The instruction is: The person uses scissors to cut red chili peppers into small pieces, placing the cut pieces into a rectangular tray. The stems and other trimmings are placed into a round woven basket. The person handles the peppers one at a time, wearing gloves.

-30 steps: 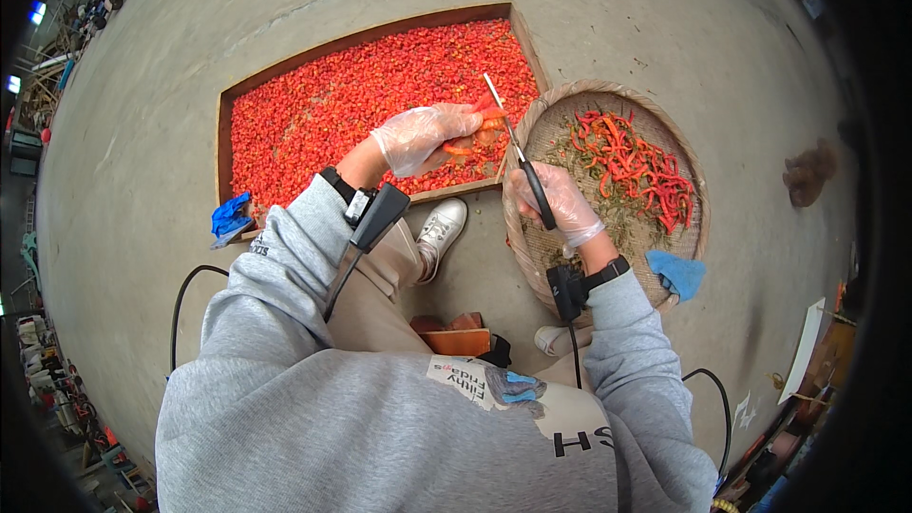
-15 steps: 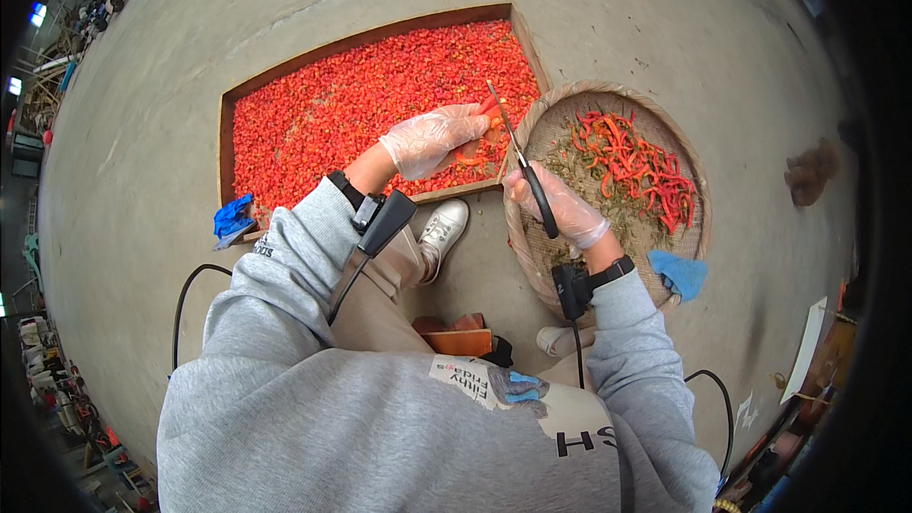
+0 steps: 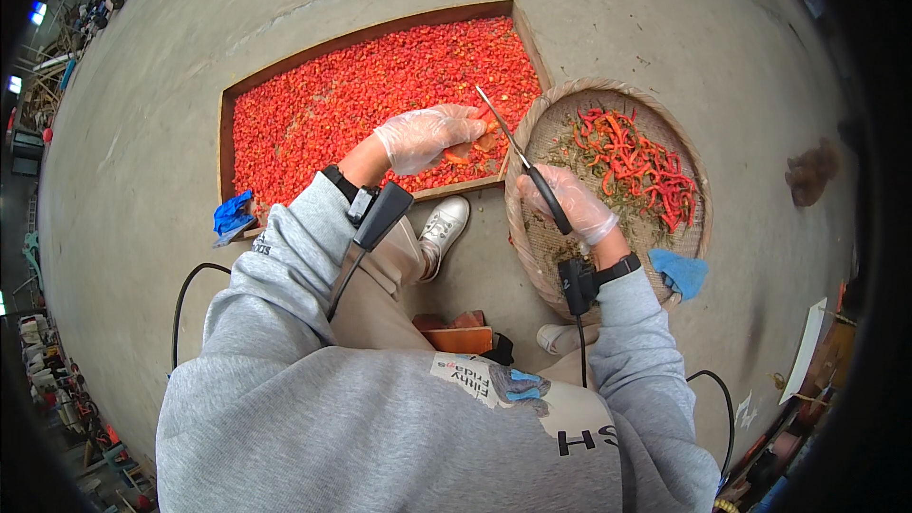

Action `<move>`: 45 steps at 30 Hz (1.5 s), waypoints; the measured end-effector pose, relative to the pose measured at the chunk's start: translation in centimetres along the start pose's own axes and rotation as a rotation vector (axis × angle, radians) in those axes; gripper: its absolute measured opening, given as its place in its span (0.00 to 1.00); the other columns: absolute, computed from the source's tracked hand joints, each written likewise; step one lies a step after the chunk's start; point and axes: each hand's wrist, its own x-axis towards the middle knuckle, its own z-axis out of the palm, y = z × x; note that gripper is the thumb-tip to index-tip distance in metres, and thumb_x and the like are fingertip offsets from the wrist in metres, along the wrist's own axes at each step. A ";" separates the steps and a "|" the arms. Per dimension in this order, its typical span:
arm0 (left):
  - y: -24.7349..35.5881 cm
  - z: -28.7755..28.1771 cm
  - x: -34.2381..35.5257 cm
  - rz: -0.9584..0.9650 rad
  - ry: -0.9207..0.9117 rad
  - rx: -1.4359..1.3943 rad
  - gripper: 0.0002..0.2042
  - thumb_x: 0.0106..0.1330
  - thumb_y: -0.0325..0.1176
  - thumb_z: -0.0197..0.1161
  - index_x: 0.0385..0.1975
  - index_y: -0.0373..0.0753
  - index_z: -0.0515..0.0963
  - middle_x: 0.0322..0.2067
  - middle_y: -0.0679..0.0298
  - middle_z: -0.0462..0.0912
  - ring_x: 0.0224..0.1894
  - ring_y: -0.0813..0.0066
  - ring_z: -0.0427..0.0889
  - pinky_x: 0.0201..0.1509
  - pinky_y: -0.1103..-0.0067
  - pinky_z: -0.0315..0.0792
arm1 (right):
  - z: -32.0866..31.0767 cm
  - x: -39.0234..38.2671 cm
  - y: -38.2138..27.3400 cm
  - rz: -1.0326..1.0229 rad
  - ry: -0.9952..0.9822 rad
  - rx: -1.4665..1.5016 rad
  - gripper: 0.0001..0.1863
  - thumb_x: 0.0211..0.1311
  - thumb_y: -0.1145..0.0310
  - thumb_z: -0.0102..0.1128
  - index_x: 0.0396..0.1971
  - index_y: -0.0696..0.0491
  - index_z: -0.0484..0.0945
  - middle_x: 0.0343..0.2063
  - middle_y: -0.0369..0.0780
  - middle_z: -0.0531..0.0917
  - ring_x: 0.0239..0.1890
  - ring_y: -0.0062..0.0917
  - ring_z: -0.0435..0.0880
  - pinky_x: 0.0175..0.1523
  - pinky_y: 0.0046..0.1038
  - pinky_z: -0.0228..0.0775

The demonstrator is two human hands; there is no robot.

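Well, a big wooden tray (image 3: 533, 46) holds chopped bits (image 3: 323, 114), and just beside it a round basket (image 3: 551, 123) holds long chillies (image 3: 627, 157). The left hand (image 3: 423, 138) pinches some red peppers (image 3: 492, 125) over the tray; the right hand (image 3: 575, 204) grips scissors (image 3: 549, 198) beside them. The peppers look light, bendy and a bit slippery, best held near one end.

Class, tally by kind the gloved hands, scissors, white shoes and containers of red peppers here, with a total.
Gloved left hand and right hand: 2
Scissors: 1
White shoes: 2
Wooden tray: 1
Round basket: 1
Total: 7
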 end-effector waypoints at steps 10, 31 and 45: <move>-0.1 -0.2 0.1 -0.034 0.037 0.000 0.14 0.67 0.49 0.54 0.37 0.44 0.73 0.20 0.76 0.63 0.20 0.87 0.57 0.19 0.86 0.49 | 0.4 0.0 -0.6 0.128 0.089 0.082 0.16 0.60 0.55 0.62 0.27 0.54 0.78 0.16 0.28 0.71 0.18 0.10 0.66 0.24 0.15 0.58; -1.0 0.1 1.1 0.090 -0.005 0.120 0.12 0.70 0.44 0.51 0.37 0.41 0.72 0.26 0.74 0.70 0.27 0.87 0.63 0.31 0.86 0.60 | 0.3 0.4 1.3 -0.136 0.007 -0.042 0.12 0.60 0.63 0.58 0.32 0.56 0.72 0.28 0.32 0.75 0.30 0.15 0.70 0.38 0.19 0.66; -0.1 -0.3 0.3 -0.055 0.076 0.053 0.15 0.68 0.50 0.52 0.40 0.45 0.72 0.22 0.75 0.66 0.19 0.88 0.59 0.19 0.88 0.54 | 0.5 -0.2 -0.8 0.120 0.111 0.026 0.15 0.60 0.57 0.62 0.25 0.55 0.77 0.19 0.27 0.72 0.22 0.09 0.67 0.27 0.16 0.58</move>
